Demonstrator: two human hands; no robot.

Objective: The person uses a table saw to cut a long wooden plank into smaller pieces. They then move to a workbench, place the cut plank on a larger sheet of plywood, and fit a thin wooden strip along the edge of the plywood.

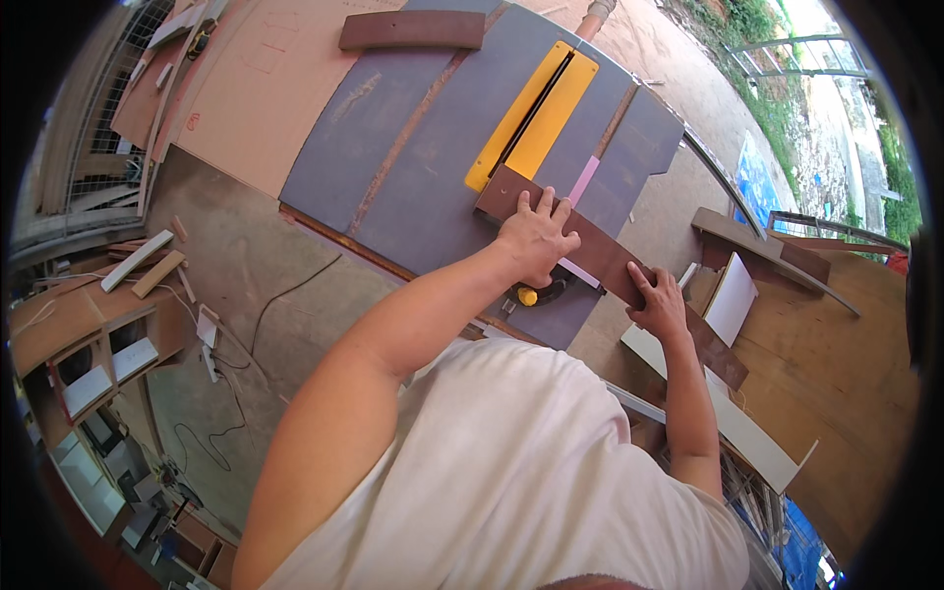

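Partly hidden: brown board (pixel 603 255) under left hand (pixel 537 242).

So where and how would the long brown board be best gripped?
Probably by the overhanging length at the right hand, coming from the right, thumb and fingers across its long edges: the long brown board is narrow and flat, and there it reaches past the saw table, away from the slotted yellow insert.

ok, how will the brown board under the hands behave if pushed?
Likely stiff: the board shows no sag past the table. It should slide rather than roll, being flat. Its right end may dip if the left hand lifts, since that end overhangs.
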